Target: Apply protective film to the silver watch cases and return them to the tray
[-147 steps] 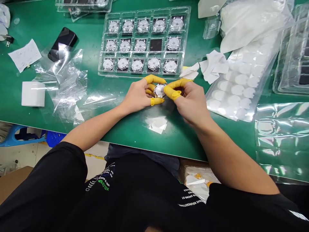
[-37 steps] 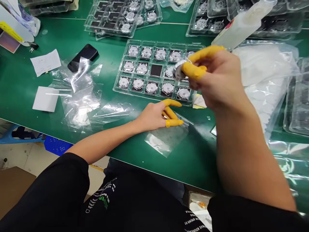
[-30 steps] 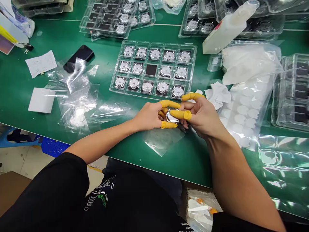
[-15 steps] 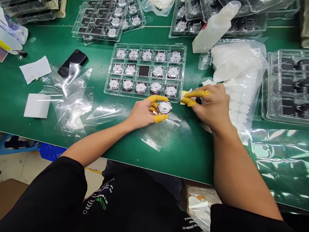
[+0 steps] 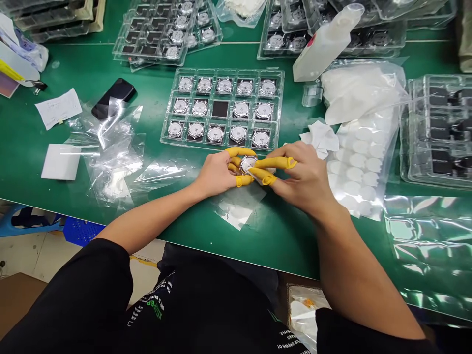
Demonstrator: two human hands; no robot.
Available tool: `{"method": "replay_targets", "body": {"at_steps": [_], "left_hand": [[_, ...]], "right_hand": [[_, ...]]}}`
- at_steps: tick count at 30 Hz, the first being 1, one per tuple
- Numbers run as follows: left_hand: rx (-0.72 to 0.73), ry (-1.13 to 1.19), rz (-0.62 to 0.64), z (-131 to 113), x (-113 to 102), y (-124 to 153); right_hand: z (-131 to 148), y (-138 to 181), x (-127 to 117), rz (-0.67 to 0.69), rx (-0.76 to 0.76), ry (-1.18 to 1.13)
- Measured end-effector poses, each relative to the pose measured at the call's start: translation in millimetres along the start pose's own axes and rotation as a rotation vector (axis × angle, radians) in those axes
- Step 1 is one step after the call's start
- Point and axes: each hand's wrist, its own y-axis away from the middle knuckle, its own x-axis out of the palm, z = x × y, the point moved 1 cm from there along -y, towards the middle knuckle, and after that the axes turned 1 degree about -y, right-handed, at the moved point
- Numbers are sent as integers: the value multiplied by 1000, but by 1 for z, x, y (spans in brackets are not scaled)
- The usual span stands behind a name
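The watch (image 5: 248,164) sits above the green mat (image 5: 280,241), just below the tray (image 5: 221,70), and is held between both hands. It is not resting on the mat.

Left hand (image 5: 216,174): the fingers curl around the watch's left edge, with the thumb below and the fingertips above. The grip is closed on the case.

Right hand (image 5: 302,179): the thumb and forefinger extend toward 9 o'clock and close on the watch's right side. The thumb tip touches the face. Yellow finger cots (image 5: 264,175) cover the gripping fingers of both hands.

Tray: it stands at 12 o'clock from the watch, with its lower rim just beyond the left fingertips. It has three rows of five pockets and holds fourteen watches. The centre pocket holds only a black pad.

Surroundings, with bearings taken from the watch:
- 1 o'clock: a bottle (image 5: 324,44).
- 2 to 3 o'clock: a crumpled wipe (image 5: 320,138), touching the right hand, and a bag of white round pads (image 5: 363,167).
- 6 o'clock: a clear bag (image 5: 236,206), lying flat on the mat.
- 9 o'clock: a white card (image 5: 61,162).
- 10 o'clock: a phone (image 5: 113,92) and a paper note (image 5: 59,109).
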Motion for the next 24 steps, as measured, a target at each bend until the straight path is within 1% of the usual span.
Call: {"method": "replay_targets", "body": {"at_steps": [2, 6, 8, 10, 12, 14, 15, 19, 22, 24], "left_hand": [[-16, -16, 13, 0, 1, 0], [-17, -6, -20, 0, 1, -1], [-20, 19, -32, 0, 1, -1], [-25, 10, -11, 0, 1, -1], [-30, -22, 4, 0, 0, -1], [-35, -35, -5, 1, 0, -1], [-37, -27, -11, 1, 0, -1], [-30, -17, 25, 1, 0, 0], [-31, -28, 23, 1, 0, -1], [-31, 0, 2, 2, 0, -2]], "right_hand": [[-3, 0, 2, 0, -38, 18], [-8, -1, 3, -98, -43, 54], [-10, -1, 3, -70, -60, 20], [-13, 0, 4, -28, -72, -26], [-15, 0, 5, -38, -26, -26], [-18, -1, 6, -70, 38, -3], [-18, -1, 5, -66, 42, -8], [-16, -1, 3, 22, -22, -59], [-15, -1, 3, -30, 41, -6], [-13, -1, 5, -44, 33, -29]]}}
